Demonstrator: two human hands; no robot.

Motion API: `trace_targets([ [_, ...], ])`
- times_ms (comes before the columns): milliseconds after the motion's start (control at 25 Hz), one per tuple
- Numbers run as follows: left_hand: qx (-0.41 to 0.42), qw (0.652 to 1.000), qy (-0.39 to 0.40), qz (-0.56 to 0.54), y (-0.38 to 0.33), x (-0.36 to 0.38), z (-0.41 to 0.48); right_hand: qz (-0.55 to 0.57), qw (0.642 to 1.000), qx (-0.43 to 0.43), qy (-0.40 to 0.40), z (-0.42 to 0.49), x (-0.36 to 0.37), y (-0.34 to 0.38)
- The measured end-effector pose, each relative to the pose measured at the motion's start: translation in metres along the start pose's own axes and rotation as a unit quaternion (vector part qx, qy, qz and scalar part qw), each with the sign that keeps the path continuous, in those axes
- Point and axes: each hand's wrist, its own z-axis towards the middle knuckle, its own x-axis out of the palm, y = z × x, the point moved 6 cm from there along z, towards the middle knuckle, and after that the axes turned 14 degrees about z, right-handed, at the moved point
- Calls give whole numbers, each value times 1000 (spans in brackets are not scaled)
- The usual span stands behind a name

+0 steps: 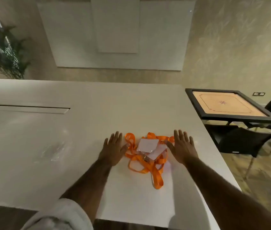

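You stand at a wide white table that fills most of the view, with a long narrow slot set into its far left part. On the wall behind it hangs a big white board. Off the table's right side sits a game board with a black frame and a tan playing face, and a black chair stands just in front of it, near the table's right edge. A leafy plant shows at the far left by the wall.

Your left hand lies palm down on the table, fingers straight and slightly spread, its thumb at the left edge of the pile. Your right hand mirrors it on the other side, flat and spread, thumb reaching in toward the pile. Neither hand grips anything.

Between your two hands, on the near right part of the table, lies a tangle of orange straps, with one loop trailing toward you. On top of the tangle rest a few white cards, overlapping one another. Some clear plastic lies flat on the table well to the left of your left hand.
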Motion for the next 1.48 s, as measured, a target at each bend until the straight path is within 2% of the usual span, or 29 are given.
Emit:
trace_targets([
  [240, -9, 999, 50, 9, 0, 19, -14, 13, 998, 30, 60, -18, 27, -11],
  [480, 2, 999, 46, 15, 2, 21, -16, -6, 997, 57, 49, -29, 35, -12],
  [640, 4, 999, 42, -3, 3, 22, -15, -54, 996, 33, 66, -30, 38, -13],
  [760, -3, 999, 7, -45, 4, 16, -13, 26, 999, -6, -36, -23, 20, 2],
  [840, 3, 996, -24, -82, 1, 8, -6, 51, 991, -77, -95, -14, 1, 24],
  [920, 26, 993, -43, -107, -8, 1, 4, 30, 985, -167, -41, -3, -6, 50],
  [1000, 59, 990, -47, -119, -20, -5, 12, 0, 969, -230, 87, 1, -1, 70],
  [1120, 93, 981, -76, -154, -34, -16, 19, -88, 936, -252, 229, -1, 18, 83],
  [1200, 111, 981, -81, -134, -42, -22, 24, -108, 929, -265, 236, 2, 21, 90],
  [1280, 128, 978, -81, -142, -47, -29, 29, -86, 931, -285, 210, 6, 15, 99],
  [1360, 142, 964, -70, -216, -50, -37, 30, -81, 933, -303, 174, 13, 5, 108],
  [1480, 140, 924, -25, -356, -46, -47, 30, -11, 953, -273, 130, 28, -17, 121],
])
